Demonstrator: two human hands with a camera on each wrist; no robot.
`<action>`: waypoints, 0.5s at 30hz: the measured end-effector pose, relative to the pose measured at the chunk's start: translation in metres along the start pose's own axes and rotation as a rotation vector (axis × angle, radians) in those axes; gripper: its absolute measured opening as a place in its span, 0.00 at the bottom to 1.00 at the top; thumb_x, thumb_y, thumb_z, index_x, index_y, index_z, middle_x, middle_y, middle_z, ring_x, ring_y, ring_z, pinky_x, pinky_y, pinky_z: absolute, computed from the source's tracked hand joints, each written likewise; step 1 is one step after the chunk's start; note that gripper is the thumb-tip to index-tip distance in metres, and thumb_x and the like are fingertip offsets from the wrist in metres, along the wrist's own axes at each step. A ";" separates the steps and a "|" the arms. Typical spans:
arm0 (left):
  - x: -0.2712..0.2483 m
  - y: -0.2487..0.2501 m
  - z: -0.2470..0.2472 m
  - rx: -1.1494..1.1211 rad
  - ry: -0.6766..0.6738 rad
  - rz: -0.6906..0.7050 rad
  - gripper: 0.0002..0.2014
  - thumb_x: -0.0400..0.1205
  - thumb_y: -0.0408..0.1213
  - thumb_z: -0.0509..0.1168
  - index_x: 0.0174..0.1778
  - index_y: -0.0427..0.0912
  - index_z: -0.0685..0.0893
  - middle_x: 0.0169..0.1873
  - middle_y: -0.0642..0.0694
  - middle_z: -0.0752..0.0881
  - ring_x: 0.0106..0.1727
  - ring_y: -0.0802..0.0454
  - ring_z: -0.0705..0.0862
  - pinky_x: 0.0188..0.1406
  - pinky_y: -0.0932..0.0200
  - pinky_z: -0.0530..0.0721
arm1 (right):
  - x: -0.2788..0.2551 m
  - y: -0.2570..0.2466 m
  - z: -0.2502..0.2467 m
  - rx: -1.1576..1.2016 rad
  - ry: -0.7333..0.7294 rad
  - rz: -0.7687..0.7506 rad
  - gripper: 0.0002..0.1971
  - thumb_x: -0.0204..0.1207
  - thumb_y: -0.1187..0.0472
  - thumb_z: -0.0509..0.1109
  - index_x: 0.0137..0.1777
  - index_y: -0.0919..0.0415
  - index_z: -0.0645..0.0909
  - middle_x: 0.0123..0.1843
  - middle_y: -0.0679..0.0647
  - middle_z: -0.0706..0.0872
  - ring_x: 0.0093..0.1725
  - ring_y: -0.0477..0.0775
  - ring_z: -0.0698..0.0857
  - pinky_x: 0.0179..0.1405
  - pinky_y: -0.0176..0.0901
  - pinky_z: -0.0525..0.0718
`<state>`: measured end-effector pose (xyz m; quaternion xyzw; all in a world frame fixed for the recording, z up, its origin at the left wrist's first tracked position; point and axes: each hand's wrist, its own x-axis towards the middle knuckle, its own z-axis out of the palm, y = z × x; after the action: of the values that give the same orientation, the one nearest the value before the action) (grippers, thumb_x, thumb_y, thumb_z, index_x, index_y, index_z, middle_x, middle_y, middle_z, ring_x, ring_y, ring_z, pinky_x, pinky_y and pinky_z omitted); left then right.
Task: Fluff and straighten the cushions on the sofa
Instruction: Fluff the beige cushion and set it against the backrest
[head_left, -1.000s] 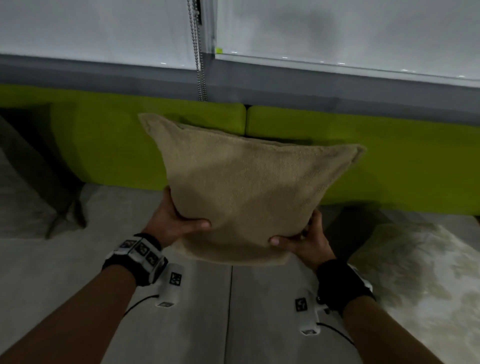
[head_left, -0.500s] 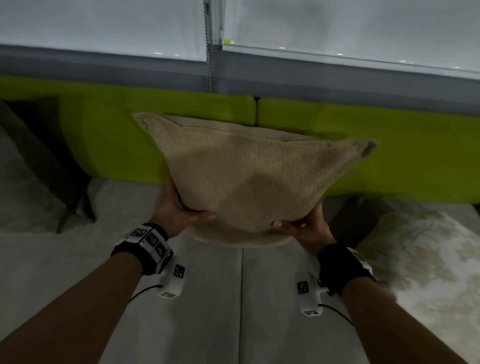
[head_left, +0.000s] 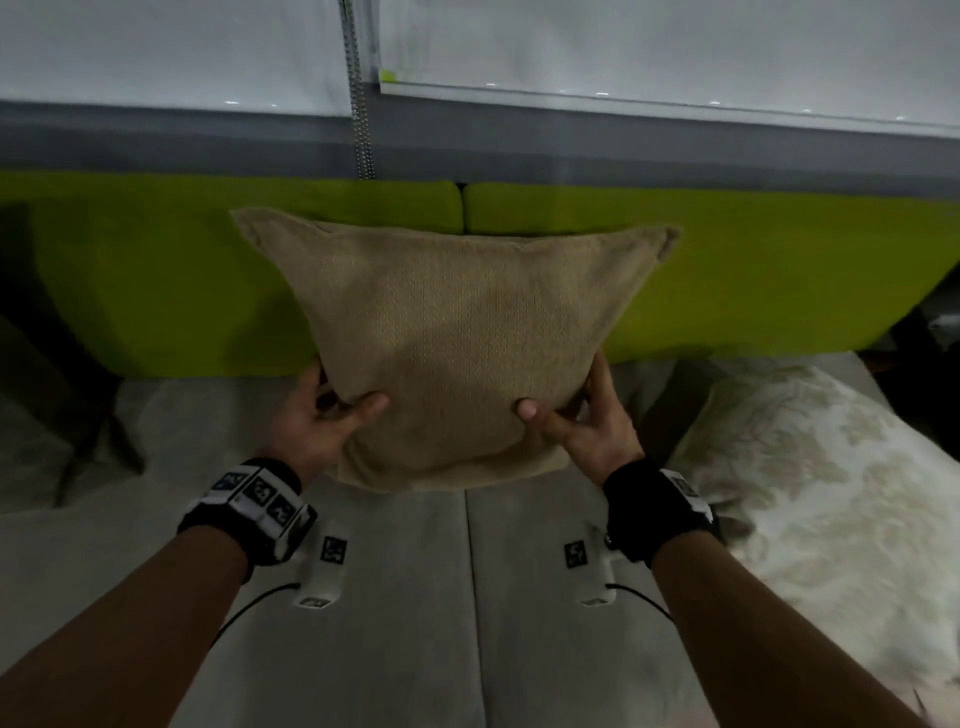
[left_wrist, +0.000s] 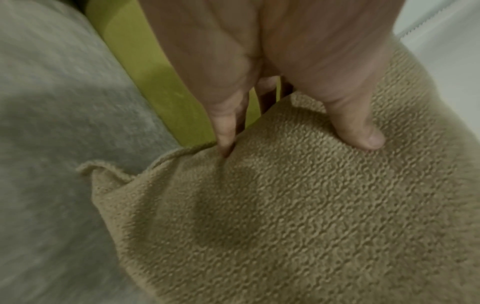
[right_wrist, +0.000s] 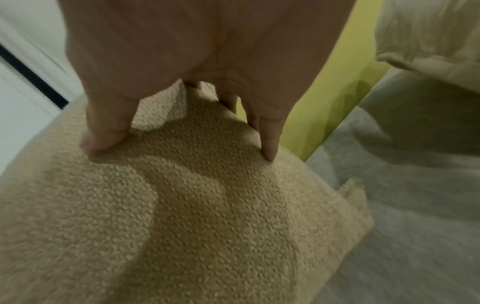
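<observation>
A tan knitted cushion (head_left: 457, 343) stands upright at the middle of the sofa, against the green backrest (head_left: 156, 270). Its bottom edge sits on the grey seat (head_left: 395, 597). My left hand (head_left: 332, 415) grips its lower left side, thumb on the front and fingers behind. My right hand (head_left: 576, 421) grips the lower right side the same way. In the left wrist view the thumb presses into the cushion (left_wrist: 298, 205), and my left hand (left_wrist: 298, 142) straddles its edge. The right wrist view shows my right hand (right_wrist: 179, 148) pinching the cushion (right_wrist: 194, 216).
A cream patterned cushion (head_left: 810, 499) lies on the seat at the right. A grey cushion (head_left: 31, 415) leans at the left end. White roller blinds (head_left: 649, 47) and a bead chain (head_left: 358, 93) hang behind the sofa.
Both hands have lowered the cushion and pushed it back toward the green backrest. It now stands more square, and its bottom edge has come down onto the seat.
</observation>
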<state>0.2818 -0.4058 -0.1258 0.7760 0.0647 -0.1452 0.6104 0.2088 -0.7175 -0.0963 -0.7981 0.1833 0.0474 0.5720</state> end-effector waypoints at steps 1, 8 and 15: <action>-0.001 -0.004 0.000 0.009 -0.005 0.001 0.42 0.74 0.48 0.77 0.83 0.54 0.66 0.71 0.57 0.76 0.70 0.56 0.77 0.62 0.62 0.76 | 0.000 0.002 0.003 -0.009 -0.005 -0.011 0.55 0.70 0.45 0.85 0.89 0.34 0.51 0.76 0.33 0.69 0.69 0.35 0.73 0.61 0.25 0.76; -0.020 -0.011 -0.003 0.218 -0.132 -0.083 0.32 0.78 0.57 0.73 0.76 0.49 0.77 0.64 0.55 0.81 0.65 0.53 0.80 0.64 0.60 0.73 | -0.008 -0.006 0.009 -0.076 -0.050 -0.027 0.62 0.68 0.39 0.85 0.89 0.29 0.40 0.90 0.41 0.59 0.85 0.49 0.66 0.81 0.56 0.75; -0.074 -0.031 0.049 0.852 -0.732 -0.165 0.20 0.72 0.57 0.71 0.53 0.49 0.87 0.55 0.45 0.91 0.60 0.47 0.88 0.65 0.54 0.83 | -0.095 0.035 -0.039 -0.308 0.171 0.013 0.46 0.75 0.34 0.75 0.89 0.43 0.59 0.87 0.46 0.69 0.82 0.49 0.74 0.79 0.55 0.78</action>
<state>0.1959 -0.4402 -0.1426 0.8452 -0.1551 -0.4652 0.2125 0.1037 -0.7406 -0.0870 -0.8761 0.2271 0.0108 0.4251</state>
